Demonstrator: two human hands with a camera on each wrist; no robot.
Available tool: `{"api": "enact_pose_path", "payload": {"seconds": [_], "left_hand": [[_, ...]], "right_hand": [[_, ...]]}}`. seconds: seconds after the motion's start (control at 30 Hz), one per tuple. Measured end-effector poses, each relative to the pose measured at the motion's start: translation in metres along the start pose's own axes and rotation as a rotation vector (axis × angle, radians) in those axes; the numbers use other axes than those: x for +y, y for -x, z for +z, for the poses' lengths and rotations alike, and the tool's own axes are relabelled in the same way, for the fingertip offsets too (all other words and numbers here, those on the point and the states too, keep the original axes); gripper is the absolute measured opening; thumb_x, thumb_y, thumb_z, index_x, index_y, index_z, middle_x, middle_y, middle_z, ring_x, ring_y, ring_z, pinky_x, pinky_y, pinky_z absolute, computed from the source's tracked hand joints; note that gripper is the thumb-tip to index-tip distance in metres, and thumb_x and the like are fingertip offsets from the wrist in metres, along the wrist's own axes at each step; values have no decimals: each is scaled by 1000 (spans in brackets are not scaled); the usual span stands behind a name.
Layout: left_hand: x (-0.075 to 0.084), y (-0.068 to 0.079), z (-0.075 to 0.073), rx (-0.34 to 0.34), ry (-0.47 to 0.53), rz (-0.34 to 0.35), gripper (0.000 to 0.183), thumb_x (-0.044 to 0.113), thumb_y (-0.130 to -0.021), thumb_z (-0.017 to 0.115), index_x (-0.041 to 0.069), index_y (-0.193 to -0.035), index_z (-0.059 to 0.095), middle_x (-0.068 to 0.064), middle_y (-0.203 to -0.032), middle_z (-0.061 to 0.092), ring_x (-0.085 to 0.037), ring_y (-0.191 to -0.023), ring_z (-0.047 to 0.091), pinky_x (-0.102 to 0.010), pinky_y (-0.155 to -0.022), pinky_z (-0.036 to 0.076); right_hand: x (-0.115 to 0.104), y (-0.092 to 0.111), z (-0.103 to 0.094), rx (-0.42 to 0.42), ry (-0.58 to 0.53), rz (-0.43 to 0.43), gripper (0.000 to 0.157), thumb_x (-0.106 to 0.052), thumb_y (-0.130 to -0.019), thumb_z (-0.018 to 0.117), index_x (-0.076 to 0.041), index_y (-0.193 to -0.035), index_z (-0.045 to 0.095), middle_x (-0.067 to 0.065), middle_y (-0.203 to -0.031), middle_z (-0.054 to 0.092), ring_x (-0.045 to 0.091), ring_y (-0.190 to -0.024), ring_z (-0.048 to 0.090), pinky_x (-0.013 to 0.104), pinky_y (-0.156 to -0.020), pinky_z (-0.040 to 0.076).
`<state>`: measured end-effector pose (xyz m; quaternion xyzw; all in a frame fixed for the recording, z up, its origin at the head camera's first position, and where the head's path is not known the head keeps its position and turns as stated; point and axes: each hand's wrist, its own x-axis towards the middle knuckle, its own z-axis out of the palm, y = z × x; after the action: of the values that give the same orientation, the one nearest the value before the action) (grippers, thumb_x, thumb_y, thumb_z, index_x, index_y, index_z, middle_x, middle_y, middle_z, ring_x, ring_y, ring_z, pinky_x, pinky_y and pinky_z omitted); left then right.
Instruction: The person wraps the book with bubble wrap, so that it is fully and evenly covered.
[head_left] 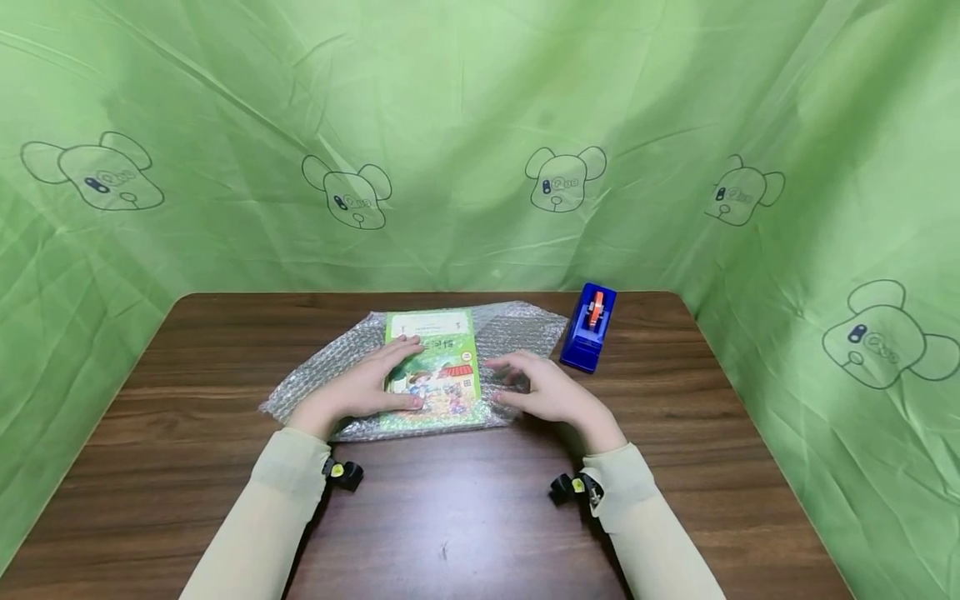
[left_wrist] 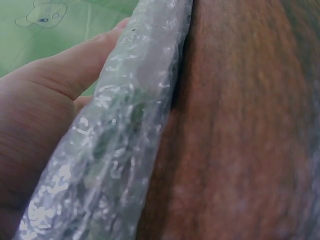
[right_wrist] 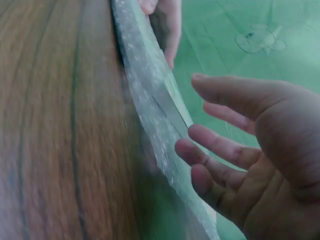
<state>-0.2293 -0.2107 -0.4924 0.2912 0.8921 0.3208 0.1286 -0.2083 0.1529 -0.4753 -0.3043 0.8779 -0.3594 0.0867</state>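
A green book with a cartoon cover lies on a sheet of bubble wrap. The left hand rests over the book's left side, fingers extended across the cover and thumb near its lower part. In the left wrist view, the wrap's front edge hides part of that hand. Beside the book's right edge, the right hand hovers over the wrap with loosely bent, parted fingers and nothing between them. The right wrist view has this hand close to the book's edge.
A blue tape dispenser with an orange core stands to the right of the wrap, just beyond the right hand. The brown wooden table is bordered by green cloth at the back and both sides.
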Motion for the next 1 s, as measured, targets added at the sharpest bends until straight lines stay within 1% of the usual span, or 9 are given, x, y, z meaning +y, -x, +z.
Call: {"api": "enact_pose_path", "payload": {"seconds": [0.1, 0.2, 0.3, 0.37, 0.5, 0.63, 0.77, 0.87, 1.0], "left_hand": [[0, 0, 0, 2, -1, 0, 103, 53, -92, 86, 11, -171, 35, -16, -181, 20, -41, -167, 13, -70, -131, 8], [-1, 0, 0, -3, -1, -10, 104, 54, -92, 86, 12, -172, 35, -14, -182, 19, -39, -168, 13, -68, -132, 8], [-1, -1, 0, -8, 1, -18, 104, 55, -91, 86, 14, -172, 35, -12, -182, 19, -38, -168, 12, -68, -132, 9], [-2, -1, 1, -6, 1, -17, 105, 56, -91, 86, 15, -172, 35, -12, -182, 19, -39, -168, 13, -69, -131, 10], [-3, -1, 2, -4, 4, -18, 105, 57, -90, 86, 15, -172, 35, -12, -182, 19, -38, -168, 13, -69, -132, 10], [-3, -1, 2, -5, 4, -17, 105, 57, -90, 86, 14, -172, 35, -13, -181, 20, -39, -168, 13, -68, -132, 9], [-3, -1, 2, -7, 2, -19, 106, 57, -90, 86, 15, -172, 35, -13, -182, 19, -38, -168, 12, -68, -132, 9], [-4, -1, 2, -5, 1, -18, 105, 57, -91, 86, 15, -172, 35, -12, -182, 19, -38, -168, 12, -68, -132, 9], [-5, -2, 2, 0, -2, -15, 104, 57, -91, 85, 15, -172, 35, -12, -182, 19, -39, -168, 12, -69, -131, 10]], "right_hand": [[3, 2, -2, 47, -10, 28, 46, -23, -101, 82, -8, -143, 70, 13, -136, 71, 27, -108, 74, 40, -87, 64], [5, 3, -2, 80, -31, 82, 41, -22, -100, 83, -7, -137, 73, 13, -132, 73, 23, -102, 74, 33, -81, 63], [8, 5, -3, 112, -42, 144, 40, -21, -99, 84, -6, -135, 74, 12, -128, 75, 19, -96, 72, 32, -78, 62], [10, 6, -4, 140, -34, 189, 41, -21, -98, 85, -5, -134, 74, 11, -125, 76, 17, -94, 71, 33, -78, 61], [12, 10, -7, 196, 19, 300, 44, -22, -96, 87, -2, -133, 74, 12, -116, 76, 21, -92, 71, 40, -82, 61], [15, 15, -11, 225, 99, 398, 46, -25, -94, 86, 0, -131, 72, 14, -111, 76, 30, -101, 73, 49, -93, 60], [16, 17, -16, 222, 130, 413, 47, -26, -94, 86, -1, -131, 71, 17, -113, 76, 35, -108, 72, 54, -98, 59], [16, 17, -17, 204, 67, 402, 49, -26, -94, 88, -3, -134, 71, 19, -120, 75, 31, -104, 74, 50, -92, 61], [16, 17, -17, 186, -61, 404, 53, -21, -92, 91, -4, -137, 69, 21, -127, 73, 25, -96, 76, 38, -78, 63]]}}
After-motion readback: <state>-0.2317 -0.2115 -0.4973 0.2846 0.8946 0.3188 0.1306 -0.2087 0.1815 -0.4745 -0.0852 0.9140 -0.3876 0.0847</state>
